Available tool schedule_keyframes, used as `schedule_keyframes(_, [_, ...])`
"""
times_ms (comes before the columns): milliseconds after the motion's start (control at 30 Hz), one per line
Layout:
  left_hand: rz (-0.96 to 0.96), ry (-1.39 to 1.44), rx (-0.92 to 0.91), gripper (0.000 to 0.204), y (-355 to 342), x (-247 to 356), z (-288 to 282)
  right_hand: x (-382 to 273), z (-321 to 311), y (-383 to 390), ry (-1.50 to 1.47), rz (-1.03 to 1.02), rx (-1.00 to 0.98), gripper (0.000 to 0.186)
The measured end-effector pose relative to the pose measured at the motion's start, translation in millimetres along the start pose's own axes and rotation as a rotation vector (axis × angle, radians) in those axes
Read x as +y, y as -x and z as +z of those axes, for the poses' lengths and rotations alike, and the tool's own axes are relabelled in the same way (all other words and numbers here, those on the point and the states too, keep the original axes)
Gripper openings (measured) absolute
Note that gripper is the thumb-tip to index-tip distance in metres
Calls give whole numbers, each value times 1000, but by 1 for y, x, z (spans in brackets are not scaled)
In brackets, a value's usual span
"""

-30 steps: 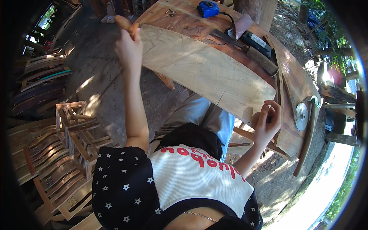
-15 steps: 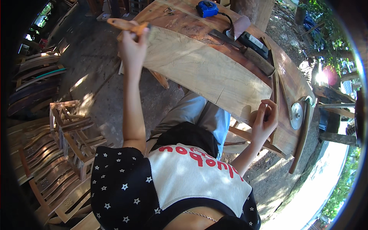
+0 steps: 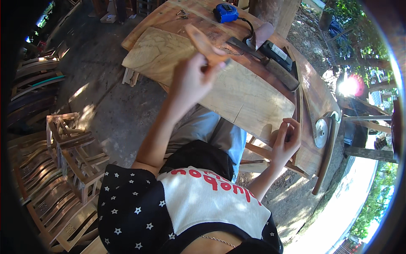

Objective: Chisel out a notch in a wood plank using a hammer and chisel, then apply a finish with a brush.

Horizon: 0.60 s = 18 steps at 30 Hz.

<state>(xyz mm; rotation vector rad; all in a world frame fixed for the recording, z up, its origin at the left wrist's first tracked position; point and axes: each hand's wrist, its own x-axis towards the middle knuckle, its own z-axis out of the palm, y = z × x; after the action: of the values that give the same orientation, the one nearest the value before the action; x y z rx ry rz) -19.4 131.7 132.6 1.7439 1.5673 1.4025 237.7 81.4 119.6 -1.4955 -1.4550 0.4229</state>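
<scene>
Over the pale board (image 3: 253, 95) on the table (image 3: 198, 17), a wooden-handled tool (image 3: 198, 39) sits gripped in the left hand (image 3: 191, 81), the right hand (image 3: 289, 136) half-open beside the board's end, a white-labelled black block (image 3: 275, 57) lying beyond and red lettering (image 3: 224, 186) crossing the white shirt panel (image 3: 211, 203).

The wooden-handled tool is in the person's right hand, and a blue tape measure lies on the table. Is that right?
Not quite: the head view shows the wooden-handled tool in the person's left hand. The blue tape measure does lie on the table.
</scene>
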Motion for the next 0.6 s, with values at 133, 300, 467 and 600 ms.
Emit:
schedule_keyframes(133, [-127,-239,343,22,-27,-42,-76,-3,3,2,-21,-4,46,8])
schedule_keyframes(300, [-353,-810,477,22,-14,-39,-94,-9,4,2,2,-29,110,7])
schedule_keyframes(467, [2,-460,155,16,12,11,5,-1,5,0,66,-23,91,4])
schedule_keyframes(600, [95,-26,-158,20,24,38,16,-9,3,-1,68,21,63,4])
